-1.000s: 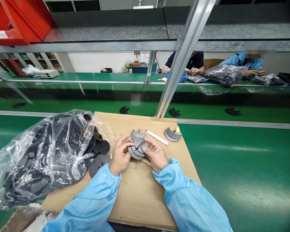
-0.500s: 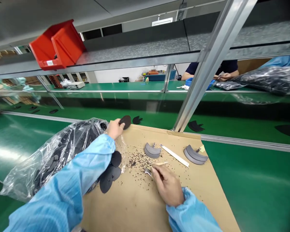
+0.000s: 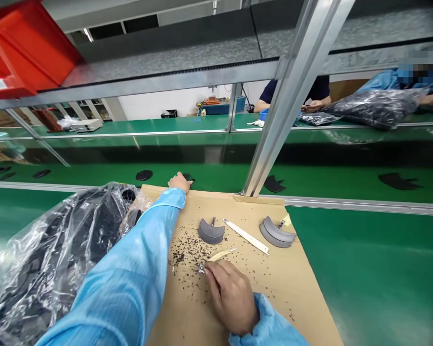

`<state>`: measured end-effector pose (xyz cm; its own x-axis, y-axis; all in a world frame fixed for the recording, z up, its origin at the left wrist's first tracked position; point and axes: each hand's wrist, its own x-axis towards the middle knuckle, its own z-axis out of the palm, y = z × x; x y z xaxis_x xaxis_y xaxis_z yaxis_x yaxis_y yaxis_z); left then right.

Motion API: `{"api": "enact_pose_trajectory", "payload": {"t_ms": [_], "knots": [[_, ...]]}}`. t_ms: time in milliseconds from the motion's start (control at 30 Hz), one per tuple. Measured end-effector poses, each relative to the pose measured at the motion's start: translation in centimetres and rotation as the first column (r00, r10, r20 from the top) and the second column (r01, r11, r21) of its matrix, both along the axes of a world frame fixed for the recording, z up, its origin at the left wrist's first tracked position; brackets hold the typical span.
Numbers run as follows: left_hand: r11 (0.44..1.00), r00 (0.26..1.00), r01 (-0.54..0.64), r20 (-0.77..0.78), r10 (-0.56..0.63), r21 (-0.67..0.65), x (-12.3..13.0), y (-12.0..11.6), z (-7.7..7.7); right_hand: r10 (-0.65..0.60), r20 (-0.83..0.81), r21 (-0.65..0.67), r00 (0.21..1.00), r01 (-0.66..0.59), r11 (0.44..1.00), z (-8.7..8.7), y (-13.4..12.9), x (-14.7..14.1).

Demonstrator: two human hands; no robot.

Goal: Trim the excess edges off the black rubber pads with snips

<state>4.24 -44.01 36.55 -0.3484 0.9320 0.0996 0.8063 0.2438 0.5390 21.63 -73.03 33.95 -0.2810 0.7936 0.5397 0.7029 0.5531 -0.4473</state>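
Observation:
My left hand (image 3: 179, 182) reaches past the far edge of the brown cardboard (image 3: 209, 307), its fingers closed at a black piece (image 3: 187, 177) on the green surface; whether it grips the piece is hidden. Closed over the cardboard, my right hand (image 3: 233, 294) holds a small metal tool (image 3: 201, 268), its tip at the scattered black bits (image 3: 180, 257). A pale-handled tool (image 3: 221, 254) lies just beyond that hand. Farther off are a curved grey piece (image 3: 211, 231), a white knife (image 3: 246, 236) and another curved grey piece (image 3: 277, 232).
A plastic bag of black pieces (image 3: 68, 245) fills the left. A slanted metal post (image 3: 274, 125) rises behind the cardboard, beneath a shelf with a red bin (image 3: 29, 48). Black pieces (image 3: 274, 184) lie on the far green strip. Two people sit across.
My left hand has let go of the black oval, which now lies on the green strip, and has moved right to another black piece. The view has shifted right. My right hand keeps the metal tool.

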Motion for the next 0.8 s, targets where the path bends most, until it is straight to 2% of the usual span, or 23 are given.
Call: {"api": "enact_pose_trajectory", "payload": {"t_ms": [100, 167, 200, 233, 300, 367, 433, 500, 567, 633, 667, 733, 800], "knots": [[0.995, 0.998, -0.012, 0.067, 0.005, 0.099, 0.7, -0.7, 0.8, -0.06, 0.093, -0.037, 0.994, 0.064, 0.997, 0.6, 0.0, 0.4], [0.983, 0.971, -0.012, 0.236, -0.032, 0.185, 0.7, -2.0, 2.1, -0.084, 0.168, -0.101, 0.982, 0.102, 0.99, 1.2, 0.1, 0.7], [0.973, 0.928, -0.019, 0.367, -0.068, 0.229, 0.6, -2.9, 2.8, -0.08, 0.202, -0.142, 0.976, 0.11, 0.984, 1.5, 0.1, 0.9], [0.963, 0.857, -0.031, 0.503, -0.111, 0.266, 0.6, -4.1, 3.5, -0.067, 0.234, -0.182, 0.97, 0.111, 0.977, 1.8, 0.1, 1.1], [0.952, 0.665, -0.046, 0.72, -0.198, 0.304, 0.8, -7.1, 4.6, -0.025, 0.291, -0.238, 0.956, 0.098, 0.966, 2.1, 0.2, 1.2], [0.957, 0.522, -0.005, 0.817, -0.244, 0.289, 1.0, -11.1, 5.2, 0.009, 0.341, -0.257, 0.94, 0.083, 0.963, 2.1, 0.2, 1.3], [0.964, 0.38, 0.057, 0.887, -0.262, 0.26, 1.2, -15.7, 4.9, 0.03, 0.377, -0.257, 0.926, 0.074, 0.964, 2.0, 0.3, 1.2], [0.97, 0.255, 0.113, 0.937, -0.239, 0.217, 1.2, -20.0, 3.9, 0.047, 0.402, -0.267, 0.915, 0.068, 0.961, 1.8, 0.4, 1.2], [0.98, 0.06, 0.143, 0.987, -0.15, 0.14, 0.9, -23.4, 2.5, 0.083, 0.411, -0.297, 0.908, 0.047, 0.954, 1.5, 0.7, 1.4], [0.986, -0.138, 0.15, 0.989, -0.049, 0.07, 0.4, -25.4, 1.2, 0.134, 0.406, -0.32, 0.904, 0.004, 0.947, 1.2, 1.0, 1.7], [0.988, -0.212, 0.149, 0.977, -0.013, 0.046, 0.1, -25.9, 0.7, 0.152, 0.398, -0.315, 0.905, -0.021, 0.949, 1.0, 1.2, 1.9], [0.987, -0.289, 0.156, 0.957, 0.012, 0.035, -0.4, -26.3, 0.1, 0.15, 0.366, -0.254, 0.919, -0.056, 0.966, 0.8, 1.5, 2.1], [0.984, -0.318, 0.176, 0.948, 0.016, 0.043, -0.7, -26.2, -0.2, 0.102, 0.303, -0.125, 0.948, -0.067, 0.99, 0.7, 1.7, 2.1]]}}
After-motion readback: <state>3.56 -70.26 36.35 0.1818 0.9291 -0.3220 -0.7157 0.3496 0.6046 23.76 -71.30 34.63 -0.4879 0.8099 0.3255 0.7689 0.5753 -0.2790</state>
